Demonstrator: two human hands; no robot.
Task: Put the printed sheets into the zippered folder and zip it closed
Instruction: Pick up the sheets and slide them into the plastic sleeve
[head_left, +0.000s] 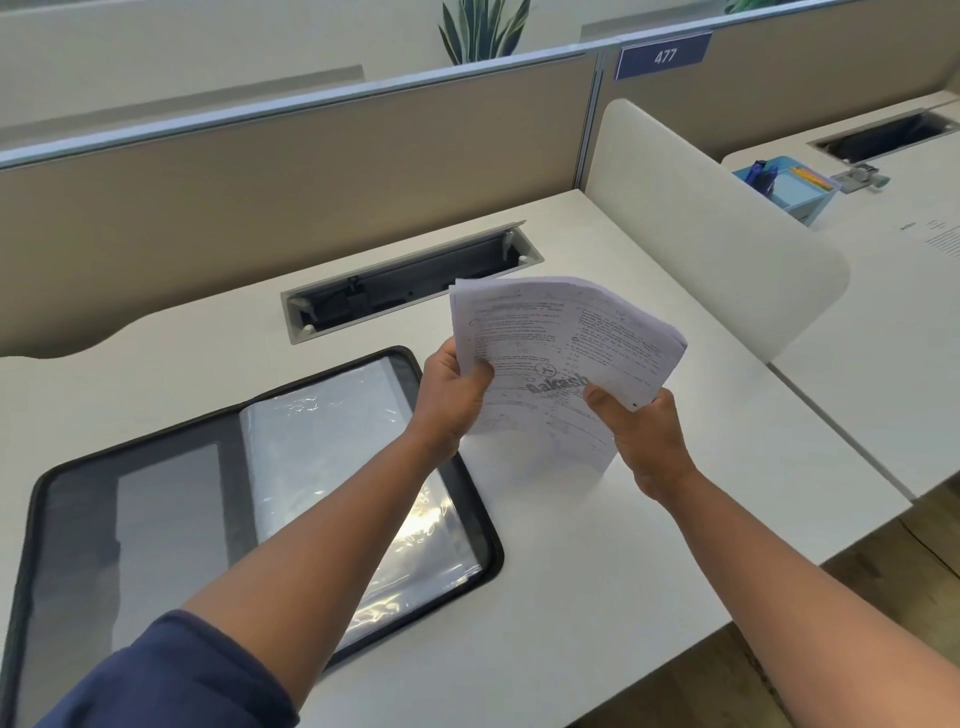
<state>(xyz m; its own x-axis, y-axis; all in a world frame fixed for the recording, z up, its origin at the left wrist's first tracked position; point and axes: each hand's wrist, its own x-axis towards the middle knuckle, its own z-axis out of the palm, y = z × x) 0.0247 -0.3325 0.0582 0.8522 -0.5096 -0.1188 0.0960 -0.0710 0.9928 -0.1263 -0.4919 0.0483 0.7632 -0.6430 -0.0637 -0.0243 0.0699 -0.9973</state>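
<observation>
Both hands are holding the printed sheets (558, 358) above the white desk (597, 545): the left hand (453, 395) is pinching their left edge, the right hand (641, 434) gripping their lower right. The zippered folder (249, 499) is lying open at 8 o'clock of the sheets.

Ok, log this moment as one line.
both hands hold white printed sheets | black zippered folder open on desk | nothing inserted
</observation>
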